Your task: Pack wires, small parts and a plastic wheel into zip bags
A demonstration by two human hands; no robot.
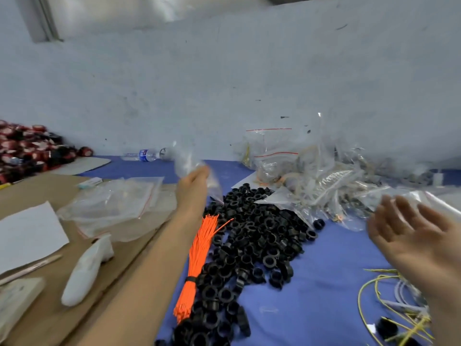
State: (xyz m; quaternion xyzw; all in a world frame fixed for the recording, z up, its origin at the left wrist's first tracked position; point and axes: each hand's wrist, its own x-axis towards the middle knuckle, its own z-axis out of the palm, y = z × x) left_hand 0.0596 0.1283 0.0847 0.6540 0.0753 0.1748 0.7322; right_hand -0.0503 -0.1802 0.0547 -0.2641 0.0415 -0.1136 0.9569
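My left hand [193,182] reaches forward over the blue mat [311,295] and grips a clear zip bag [185,159], lifted and blurred. My right hand [409,236] hovers at the right with its fingers spread, holding nothing. A heap of black plastic rings [252,243] covers the mat's middle. An orange bundle of wires [197,260], tied with a black band, lies along my left forearm. Yellow wires [381,300] lie at the lower right. A pile of filled zip bags [311,176] sits at the back right.
A stack of empty zip bags [112,203] lies on the cardboard [82,295] at left, with a white paper sheet [27,236] and a white plastic piece [87,268]. A water bottle [143,155] lies by the wall. Red and black items [27,148] are heaped far left.
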